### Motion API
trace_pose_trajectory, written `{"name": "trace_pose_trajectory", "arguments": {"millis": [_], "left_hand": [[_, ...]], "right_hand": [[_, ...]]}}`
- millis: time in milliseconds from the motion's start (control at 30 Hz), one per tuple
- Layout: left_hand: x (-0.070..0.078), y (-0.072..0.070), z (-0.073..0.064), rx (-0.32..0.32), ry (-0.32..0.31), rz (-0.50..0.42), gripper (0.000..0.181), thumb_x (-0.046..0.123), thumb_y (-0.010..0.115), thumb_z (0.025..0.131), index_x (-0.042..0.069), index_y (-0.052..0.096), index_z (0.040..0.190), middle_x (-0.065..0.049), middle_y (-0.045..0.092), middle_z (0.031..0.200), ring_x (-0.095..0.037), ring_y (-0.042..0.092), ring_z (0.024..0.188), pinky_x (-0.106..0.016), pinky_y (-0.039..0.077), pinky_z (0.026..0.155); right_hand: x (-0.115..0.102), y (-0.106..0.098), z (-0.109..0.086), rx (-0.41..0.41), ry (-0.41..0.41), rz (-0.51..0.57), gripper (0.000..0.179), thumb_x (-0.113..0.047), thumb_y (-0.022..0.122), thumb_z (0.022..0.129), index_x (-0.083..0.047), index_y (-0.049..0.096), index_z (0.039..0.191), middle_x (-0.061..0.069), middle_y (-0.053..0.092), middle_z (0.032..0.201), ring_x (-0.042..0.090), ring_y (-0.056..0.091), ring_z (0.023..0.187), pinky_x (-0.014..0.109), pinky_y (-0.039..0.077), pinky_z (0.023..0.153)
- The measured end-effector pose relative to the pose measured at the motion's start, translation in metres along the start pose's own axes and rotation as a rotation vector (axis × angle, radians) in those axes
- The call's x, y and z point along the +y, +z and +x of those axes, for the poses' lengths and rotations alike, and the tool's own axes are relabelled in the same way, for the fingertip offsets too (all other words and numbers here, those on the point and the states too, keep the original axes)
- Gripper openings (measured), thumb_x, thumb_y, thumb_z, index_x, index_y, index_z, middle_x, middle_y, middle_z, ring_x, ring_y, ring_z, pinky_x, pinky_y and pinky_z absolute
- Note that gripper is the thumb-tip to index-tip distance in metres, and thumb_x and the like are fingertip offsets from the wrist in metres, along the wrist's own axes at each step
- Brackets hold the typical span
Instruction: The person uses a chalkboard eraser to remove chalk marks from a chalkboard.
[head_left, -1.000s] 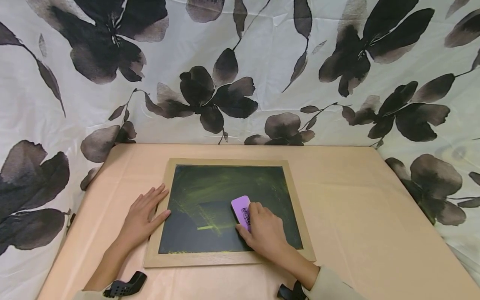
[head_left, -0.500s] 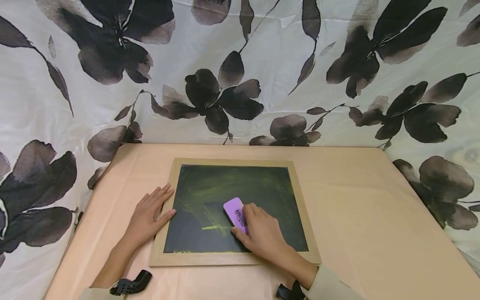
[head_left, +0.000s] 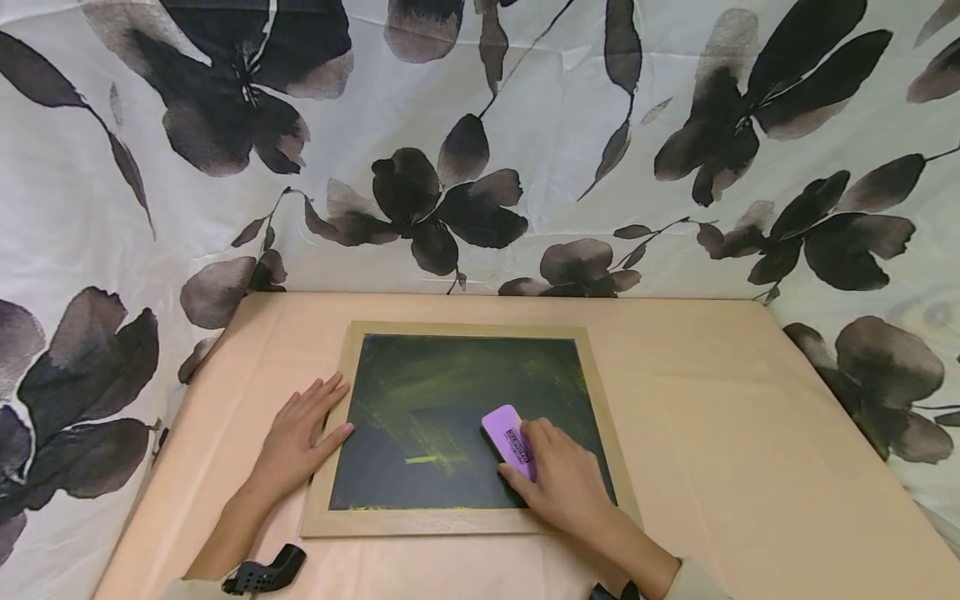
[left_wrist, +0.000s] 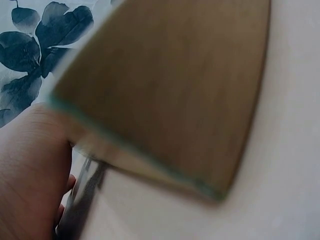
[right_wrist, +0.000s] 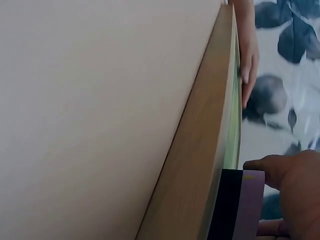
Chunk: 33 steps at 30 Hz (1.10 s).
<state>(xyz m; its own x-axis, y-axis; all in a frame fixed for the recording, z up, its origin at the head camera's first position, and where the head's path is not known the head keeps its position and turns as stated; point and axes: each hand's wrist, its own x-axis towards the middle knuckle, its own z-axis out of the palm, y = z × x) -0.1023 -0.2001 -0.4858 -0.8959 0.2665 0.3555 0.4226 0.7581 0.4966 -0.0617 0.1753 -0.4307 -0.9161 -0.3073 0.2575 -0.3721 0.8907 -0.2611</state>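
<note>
In the head view a small chalkboard (head_left: 465,367) with a pale wooden frame (head_left: 420,524) lies flat on the table. Yellow-green smears cover its dark surface, and a short bright yellow chalk mark (head_left: 422,460) shows left of centre below. My right hand (head_left: 566,475) grips a purple eraser (head_left: 510,435) with dark lettering, tilted on the lower right of the board. Its black felt layer (right_wrist: 225,205) faces the board in the right wrist view. My left hand (head_left: 300,442) rests with straight fingers on the frame's left side. The left wrist view is blurred by the frame's near edge (left_wrist: 165,90).
Peach-coloured covering lies over the table (head_left: 720,433) around the board. A white cloth with dark printed flowers (head_left: 450,83) hangs behind and beside it. A black wrist-camera mount (head_left: 266,571) sits at my left wrist.
The eraser in my right hand went slightly left across the board, then back to the right. My left hand has stayed on the frame. The head view shifted a little.
</note>
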Motion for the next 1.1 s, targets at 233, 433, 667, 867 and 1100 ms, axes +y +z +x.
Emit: {"name": "trace_pose_trajectory", "arguments": {"millis": [233, 433, 667, 867, 1100], "left_hand": [[-0.001, 0.000, -0.001, -0.004, -0.008, 0.010, 0.063, 0.035, 0.066, 0.090, 0.012, 0.045, 0.144, -0.008, 0.034, 0.152, -0.036, 0.028, 0.138, -0.056, 0.015, 0.110], [-0.001, 0.000, 0.000, 0.004, -0.012, 0.009, 0.062, 0.035, 0.066, 0.090, 0.012, 0.045, 0.144, -0.008, 0.035, 0.152, -0.036, 0.028, 0.138, -0.057, 0.015, 0.110], [0.002, -0.001, 0.001, 0.000, -0.009, 0.003, 0.062, 0.036, 0.066, 0.090, 0.012, 0.046, 0.144, -0.008, 0.035, 0.151, -0.036, 0.028, 0.138, -0.057, 0.016, 0.110], [0.002, -0.003, -0.001, 0.016, 0.010, 0.000, 0.061, 0.034, 0.066, 0.090, 0.011, 0.047, 0.143, -0.009, 0.037, 0.150, -0.037, 0.029, 0.137, -0.058, 0.017, 0.109], [-0.001, -0.005, -0.003, 0.003, 0.018, 0.000, 0.061, 0.034, 0.066, 0.090, 0.011, 0.046, 0.143, -0.009, 0.036, 0.151, -0.037, 0.029, 0.137, -0.058, 0.017, 0.109]], "right_hand": [[0.037, -0.014, -0.010, 0.017, 0.117, 0.005, 0.046, -0.039, 0.078, 0.077, -0.009, 0.058, 0.106, -0.003, 0.051, 0.079, 0.009, 0.045, 0.061, 0.025, 0.036, 0.046], [0.052, -0.019, -0.011, 0.050, 0.138, -0.013, 0.047, -0.037, 0.078, 0.077, -0.007, 0.057, 0.104, -0.002, 0.052, 0.076, 0.011, 0.046, 0.059, 0.028, 0.037, 0.045], [0.055, -0.017, -0.011, 0.098, 0.099, -0.043, 0.041, -0.035, 0.077, 0.077, -0.005, 0.055, 0.094, -0.003, 0.042, 0.071, 0.012, 0.041, 0.055, 0.027, 0.034, 0.043], [0.048, -0.016, -0.010, 0.110, 0.077, -0.056, 0.039, -0.031, 0.077, 0.078, -0.002, 0.054, 0.091, 0.000, 0.040, 0.070, 0.014, 0.039, 0.054, 0.028, 0.033, 0.043], [0.031, -0.007, 0.004, 0.108, 0.025, -0.087, 0.041, -0.033, 0.076, 0.078, 0.001, 0.055, 0.090, 0.003, 0.043, 0.069, 0.015, 0.040, 0.053, 0.027, 0.035, 0.043]]}}
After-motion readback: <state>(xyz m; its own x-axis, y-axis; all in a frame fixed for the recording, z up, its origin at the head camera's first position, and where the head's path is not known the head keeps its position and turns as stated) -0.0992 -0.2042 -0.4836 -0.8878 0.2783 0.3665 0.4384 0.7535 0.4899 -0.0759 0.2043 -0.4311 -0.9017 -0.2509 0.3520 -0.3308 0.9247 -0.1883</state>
